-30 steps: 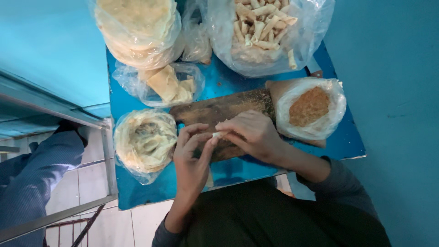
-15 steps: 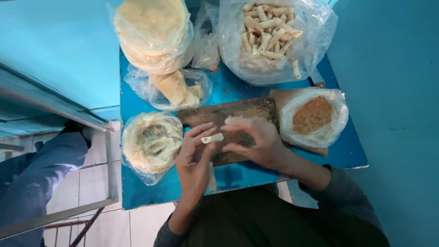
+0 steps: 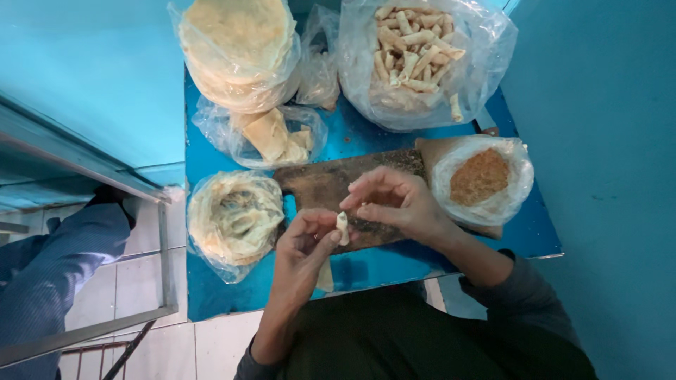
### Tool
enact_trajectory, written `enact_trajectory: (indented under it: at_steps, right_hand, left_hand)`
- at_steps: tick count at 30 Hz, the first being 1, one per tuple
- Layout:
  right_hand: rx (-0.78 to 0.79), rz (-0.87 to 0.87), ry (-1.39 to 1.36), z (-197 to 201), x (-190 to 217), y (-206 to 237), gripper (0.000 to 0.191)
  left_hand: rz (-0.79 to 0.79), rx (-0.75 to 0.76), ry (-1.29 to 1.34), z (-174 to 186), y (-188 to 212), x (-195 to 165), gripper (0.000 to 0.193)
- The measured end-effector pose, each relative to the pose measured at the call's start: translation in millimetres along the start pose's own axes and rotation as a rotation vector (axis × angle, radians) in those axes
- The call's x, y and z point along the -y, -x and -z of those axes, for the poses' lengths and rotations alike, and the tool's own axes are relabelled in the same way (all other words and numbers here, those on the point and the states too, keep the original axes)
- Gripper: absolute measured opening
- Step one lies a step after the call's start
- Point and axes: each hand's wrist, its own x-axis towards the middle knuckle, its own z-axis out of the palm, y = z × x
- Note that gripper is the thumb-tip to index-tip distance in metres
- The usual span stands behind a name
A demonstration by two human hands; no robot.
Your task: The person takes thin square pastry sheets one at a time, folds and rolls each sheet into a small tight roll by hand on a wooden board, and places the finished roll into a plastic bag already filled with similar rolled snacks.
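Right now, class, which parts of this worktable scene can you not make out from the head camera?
- Head view: the small roll is mostly covered by the left hand.
- The board is partly hidden under the right hand.
- The stack of wrappers is cut off by the top edge.
- The filling is too fine to identify.

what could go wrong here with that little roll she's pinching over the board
The small roll is pinched only at the fingertips of the left hand, the right hand just beside it, so it could unroll or drop. The filling bag sits open near the table edge and might get knocked off.
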Motion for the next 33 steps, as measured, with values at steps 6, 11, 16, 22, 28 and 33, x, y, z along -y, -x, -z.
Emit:
enact_trajectory:
  at_steps: [6, 11, 16, 22, 28, 33]
  right_hand:
    - [0.012, -0.096, -0.115, 2, -7, -4, 0.032]
    - [0.026, -0.134, -0.214, 4, -12, -6, 0.031]
    - [0.021, -0.204, -0.242, 6, -15, -9, 0.030]
    - [0.056, -0.187, -0.151, 4, -14, -9, 0.028]
    - [0.082, -0.148, -0.054, 3, -11, -7, 0.030]
    - [0.004, -0.048, 0.161, -8, -13, 0, 0.036]
  left_hand:
    - [0.075, -0.042, 0.066, 6, 1, 4, 0.024]
    - [0.053, -0.057, 0.034, 5, 6, 3, 0.024]
    - [-0.038, -0.101, -0.002, 1, 5, 9, 0.025]
    - [-0.072, -0.144, -0.028, 1, 5, 17, 0.022]
    - [-0.164, -0.168, -0.190, 1, 7, 19, 0.020]
    - [-0.261, -0.223, -0.289, -9, 6, 23, 0.017]
